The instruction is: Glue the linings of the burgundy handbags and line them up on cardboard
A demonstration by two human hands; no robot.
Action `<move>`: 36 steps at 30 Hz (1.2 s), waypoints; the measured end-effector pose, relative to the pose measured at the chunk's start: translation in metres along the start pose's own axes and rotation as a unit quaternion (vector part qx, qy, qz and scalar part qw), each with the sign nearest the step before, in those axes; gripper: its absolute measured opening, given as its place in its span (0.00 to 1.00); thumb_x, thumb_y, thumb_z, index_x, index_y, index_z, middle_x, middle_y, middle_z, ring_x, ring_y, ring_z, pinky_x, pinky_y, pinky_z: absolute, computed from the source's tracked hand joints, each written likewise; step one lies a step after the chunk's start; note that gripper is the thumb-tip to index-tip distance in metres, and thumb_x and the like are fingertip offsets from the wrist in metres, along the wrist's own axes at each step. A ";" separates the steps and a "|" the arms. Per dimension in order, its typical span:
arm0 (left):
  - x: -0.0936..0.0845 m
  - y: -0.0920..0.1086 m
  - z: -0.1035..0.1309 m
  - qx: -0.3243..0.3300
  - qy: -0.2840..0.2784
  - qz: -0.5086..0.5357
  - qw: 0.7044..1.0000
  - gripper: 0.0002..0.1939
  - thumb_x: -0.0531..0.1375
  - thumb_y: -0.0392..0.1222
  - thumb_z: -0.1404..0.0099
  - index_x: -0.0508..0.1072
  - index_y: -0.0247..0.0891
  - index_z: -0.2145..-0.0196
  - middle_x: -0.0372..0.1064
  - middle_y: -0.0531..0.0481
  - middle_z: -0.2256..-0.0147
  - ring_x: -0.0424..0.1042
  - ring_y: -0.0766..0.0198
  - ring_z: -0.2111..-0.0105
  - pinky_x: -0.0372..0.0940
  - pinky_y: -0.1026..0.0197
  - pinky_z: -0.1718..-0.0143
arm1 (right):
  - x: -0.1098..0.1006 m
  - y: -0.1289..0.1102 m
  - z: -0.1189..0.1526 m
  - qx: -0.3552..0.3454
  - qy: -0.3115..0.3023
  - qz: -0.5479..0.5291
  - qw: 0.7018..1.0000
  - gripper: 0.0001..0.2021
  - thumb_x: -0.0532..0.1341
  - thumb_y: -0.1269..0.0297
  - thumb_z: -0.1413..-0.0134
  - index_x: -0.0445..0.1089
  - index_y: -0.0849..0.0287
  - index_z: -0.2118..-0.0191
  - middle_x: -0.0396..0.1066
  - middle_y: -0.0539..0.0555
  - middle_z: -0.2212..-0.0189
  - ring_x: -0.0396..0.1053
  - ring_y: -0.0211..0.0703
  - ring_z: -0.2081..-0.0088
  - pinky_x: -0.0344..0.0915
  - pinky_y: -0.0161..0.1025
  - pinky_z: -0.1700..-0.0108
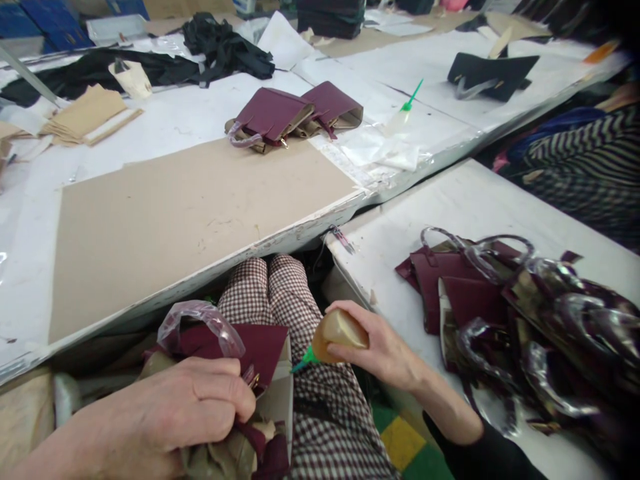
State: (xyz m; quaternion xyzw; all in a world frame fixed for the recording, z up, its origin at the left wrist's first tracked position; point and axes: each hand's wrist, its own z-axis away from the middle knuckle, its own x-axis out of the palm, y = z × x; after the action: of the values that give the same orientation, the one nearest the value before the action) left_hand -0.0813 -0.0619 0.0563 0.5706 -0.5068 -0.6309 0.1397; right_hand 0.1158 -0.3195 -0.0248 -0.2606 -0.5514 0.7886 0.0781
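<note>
amber bottle (341, 331) in right fingers (346, 351) slants nozzle (306, 359) leftward; left fingers (223, 388) grip maroon bag (263, 343).

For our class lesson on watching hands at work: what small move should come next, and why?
Probably a light squeeze of the bottle, drawing its green nozzle along the bag's pale edge. The right hand grips the bottle with the nozzle tip at or very near that edge, while the left hand holds the bag.
</note>
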 end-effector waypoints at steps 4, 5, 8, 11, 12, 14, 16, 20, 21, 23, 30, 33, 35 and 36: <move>0.002 0.000 0.003 -0.002 -0.008 -0.002 1.000 0.09 0.55 0.26 0.34 0.67 0.40 0.64 0.77 0.45 0.64 0.73 0.61 0.68 0.72 0.56 0.52 | 0.000 0.005 0.001 0.048 0.003 -0.063 0.997 0.20 0.69 0.58 0.47 0.69 0.56 0.51 0.73 0.50 0.63 0.71 0.49 0.63 0.71 0.42 0.63; 0.002 0.000 0.003 -0.001 -0.011 -0.002 1.000 0.09 0.55 0.26 0.33 0.66 0.40 0.64 0.77 0.45 0.64 0.73 0.60 0.68 0.72 0.56 0.52 | 0.001 0.007 0.002 0.060 0.005 -0.076 0.995 0.20 0.69 0.56 0.46 0.69 0.56 0.50 0.72 0.50 0.64 0.70 0.48 0.65 0.70 0.39 0.68; 0.002 0.000 0.004 0.002 -0.018 -0.003 1.000 0.08 0.55 0.27 0.32 0.66 0.40 0.64 0.77 0.45 0.64 0.73 0.61 0.68 0.71 0.57 0.52 | 0.003 0.016 0.004 0.091 0.026 -0.113 0.989 0.21 0.67 0.50 0.42 0.67 0.56 0.48 0.70 0.50 0.66 0.68 0.44 0.71 0.66 0.34 0.79; 0.001 0.000 0.004 0.003 -0.018 -0.010 1.000 0.08 0.54 0.28 0.31 0.67 0.40 0.64 0.77 0.45 0.64 0.73 0.61 0.68 0.71 0.57 0.51 | 0.006 0.024 0.005 0.105 0.044 -0.136 0.984 0.22 0.67 0.48 0.42 0.67 0.56 0.49 0.69 0.49 0.66 0.66 0.40 0.74 0.65 0.33 0.79; 0.000 0.000 0.004 0.004 -0.019 -0.012 1.000 0.08 0.54 0.28 0.31 0.67 0.40 0.64 0.77 0.45 0.64 0.73 0.61 0.68 0.72 0.57 0.51 | 0.008 0.025 0.004 0.109 0.044 -0.141 0.983 0.22 0.68 0.48 0.43 0.67 0.56 0.50 0.69 0.49 0.66 0.66 0.40 0.74 0.65 0.33 0.80; -0.001 0.000 0.003 0.011 -0.021 -0.016 1.000 0.08 0.54 0.28 0.31 0.67 0.40 0.63 0.78 0.45 0.64 0.73 0.61 0.68 0.72 0.57 0.52 | 0.010 0.027 0.003 0.119 0.039 -0.152 0.980 0.22 0.69 0.49 0.44 0.68 0.57 0.50 0.70 0.50 0.66 0.66 0.40 0.74 0.64 0.32 0.81; -0.003 0.000 0.003 0.016 -0.025 -0.020 0.999 0.08 0.55 0.28 0.32 0.68 0.39 0.63 0.78 0.45 0.63 0.73 0.61 0.69 0.72 0.58 0.54 | 0.012 0.026 0.003 0.129 0.033 -0.168 0.977 0.22 0.69 0.50 0.45 0.69 0.57 0.51 0.70 0.50 0.67 0.65 0.39 0.75 0.63 0.32 0.81; -0.005 -0.002 0.008 0.001 -0.023 -0.027 0.999 0.09 0.54 0.27 0.33 0.68 0.40 0.62 0.78 0.46 0.63 0.73 0.61 0.68 0.72 0.58 0.54 | 0.013 0.020 0.006 0.139 0.016 -0.219 0.966 0.20 0.69 0.50 0.45 0.70 0.59 0.54 0.70 0.50 0.70 0.64 0.38 0.77 0.61 0.31 0.81; -0.005 -0.003 0.009 -0.001 -0.025 -0.027 0.999 0.09 0.54 0.27 0.32 0.68 0.40 0.62 0.77 0.45 0.63 0.72 0.61 0.68 0.72 0.58 0.54 | 0.012 0.018 0.008 0.139 0.012 -0.232 0.963 0.20 0.69 0.50 0.45 0.71 0.59 0.54 0.70 0.50 0.70 0.64 0.37 0.77 0.60 0.31 0.81; -0.004 -0.005 0.011 0.003 -0.032 -0.023 0.999 0.08 0.53 0.28 0.31 0.67 0.40 0.62 0.77 0.45 0.63 0.72 0.61 0.68 0.71 0.58 0.55 | 0.013 0.016 0.013 0.139 0.007 -0.258 0.956 0.20 0.68 0.50 0.45 0.71 0.59 0.54 0.70 0.50 0.70 0.63 0.37 0.77 0.60 0.31 0.81; -0.004 -0.006 0.011 0.000 -0.052 -0.014 0.999 0.08 0.53 0.29 0.28 0.64 0.38 0.65 0.75 0.45 0.63 0.67 0.63 0.68 0.67 0.60 0.60 | 0.019 0.012 0.033 0.123 -0.002 -0.336 0.934 0.18 0.69 0.50 0.44 0.72 0.59 0.56 0.70 0.50 0.71 0.62 0.34 0.78 0.59 0.27 0.83; -0.004 -0.006 0.012 -0.012 -0.063 -0.015 0.998 0.08 0.53 0.28 0.29 0.65 0.38 0.64 0.75 0.45 0.62 0.70 0.62 0.66 0.67 0.60 0.58 | 0.023 0.003 0.042 0.119 0.007 -0.375 0.919 0.19 0.70 0.51 0.45 0.72 0.61 0.57 0.71 0.50 0.71 0.62 0.33 0.79 0.59 0.25 0.84; -0.004 -0.007 0.013 -0.014 -0.061 -0.010 0.998 0.08 0.55 0.28 0.30 0.64 0.39 0.65 0.76 0.45 0.61 0.71 0.62 0.66 0.67 0.60 0.59 | 0.027 -0.004 0.049 0.119 0.015 -0.397 0.910 0.20 0.71 0.51 0.46 0.73 0.61 0.57 0.71 0.51 0.71 0.63 0.34 0.78 0.61 0.25 0.84; -0.004 -0.007 0.013 -0.013 -0.060 -0.006 0.998 0.08 0.56 0.28 0.30 0.64 0.40 0.65 0.76 0.45 0.62 0.71 0.62 0.66 0.68 0.60 0.59 | 0.028 -0.008 0.053 0.119 0.020 -0.406 0.906 0.20 0.72 0.51 0.47 0.73 0.61 0.57 0.71 0.51 0.71 0.63 0.34 0.78 0.61 0.25 0.84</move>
State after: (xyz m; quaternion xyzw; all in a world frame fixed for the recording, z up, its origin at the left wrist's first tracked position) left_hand -0.0887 -0.0495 0.0509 0.5329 -0.5023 -0.6716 0.1129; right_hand 0.0644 -0.3486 -0.0134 -0.0184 -0.5103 0.7426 0.4332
